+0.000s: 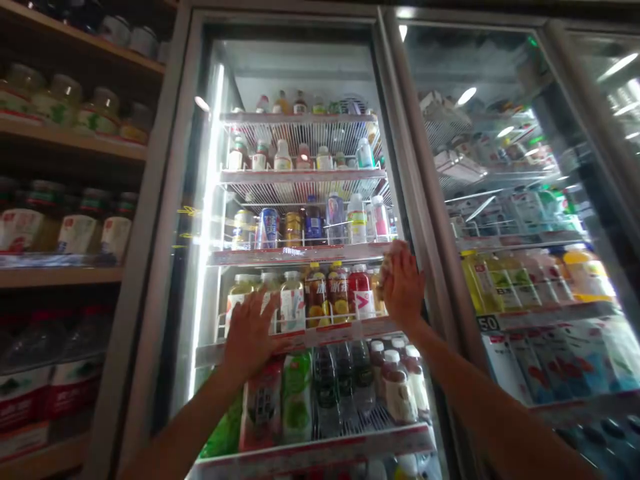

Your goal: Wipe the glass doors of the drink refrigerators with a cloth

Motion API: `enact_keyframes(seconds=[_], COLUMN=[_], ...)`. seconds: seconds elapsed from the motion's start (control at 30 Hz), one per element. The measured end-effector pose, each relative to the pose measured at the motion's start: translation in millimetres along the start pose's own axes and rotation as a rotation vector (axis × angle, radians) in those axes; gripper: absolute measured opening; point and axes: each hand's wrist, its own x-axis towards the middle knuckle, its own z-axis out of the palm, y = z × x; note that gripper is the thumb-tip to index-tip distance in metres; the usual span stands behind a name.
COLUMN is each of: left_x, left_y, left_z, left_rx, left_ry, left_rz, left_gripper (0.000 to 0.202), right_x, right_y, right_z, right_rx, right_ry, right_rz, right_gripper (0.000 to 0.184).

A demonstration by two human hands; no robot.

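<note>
I face a lit drinks fridge [300, 67] with a glass door. My left hand [249, 337] lies flat on the glass with its fingers spread, over a row of juice bottles [320, 293]. Farther right, my right hand [403, 287] presses flat against the door beside the grey door frame [425, 220], fingers stretched upward and close together. Neither hand holds anything that I can make out. Wire shelves behind the glass carry cans [280, 227] above the hands and dark bottles [345, 380] below them.
A second fridge [525, 233] with a glass door stands at the right, filled with yellow bottles and cartons. Wooden shelves [65, 143] with jars and cups run along the left wall. Large water bottles [45, 360] sit lower down on the left.
</note>
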Motion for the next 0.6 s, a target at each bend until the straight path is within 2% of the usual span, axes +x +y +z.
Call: enact_keyframes(seconds=[0.03,0.07,0.17,0.2,0.23,0.27,0.37,0.4,0.43,0.5,0.6], left_x=[4.3,8.7,21.9,26.7,31.9,37.5,54.7,59.6,63.5,68.2,70.8], left_y=[-0.9,-1.5,-3.5,-5.3,-8.0,-11.3,-23.2,-26.6,-29.2,-31.8,-31.5], left_z=[-2.8,-5.7,-14.0,-16.8,-19.5,-22.1,-28.5,-30.0,-31.0,-32.8,-36.3], left_rx=[0.003,0.004,-0.002,-0.003,-0.002,0.001,0.016,0.016,0.015,0.014,0.032], left_ry=[-0.002,-0.005,-0.027,-0.035,-0.042,-0.048,-0.083,-0.107,-0.131,-0.17,-0.179], left_rz=[0.012,0.023,0.035,0.025,0.004,-0.025,-0.146,-0.18,-0.203,-0.218,-0.209], left_gripper=[0.085,0.086,0.083,0.081,0.079,0.078,0.084,0.087,0.09,0.095,0.096], right_x=[8.9,14.6,18.2,18.9,21.2,25.7,49.3,57.3,63.3,67.5,59.8], right_y=[-4.4,-10.9,-29.2,-30.4,-28.0,-22.7,-3.6,-1.6,-3.5,-18.4,-46.8], right_z=[3.5,5.5,4.6,3.3,2.4,2.3,7.3,10.1,12.8,16.5,16.6], right_rx=[0.005,0.021,0.103,0.121,0.127,0.119,0.057,0.043,0.037,0.052,0.107], right_ry=[-0.006,-0.042,-0.239,-0.291,-0.315,-0.304,-0.163,-0.128,-0.117,-0.158,-0.278], right_rz=[0.022,-0.014,-0.373,-0.466,-0.493,-0.437,-0.027,0.07,0.109,0.024,-0.286], right_gripper=[0.052,0.051,0.05,0.05,0.05,0.05,0.051,0.052,0.053,0.052,0.05])
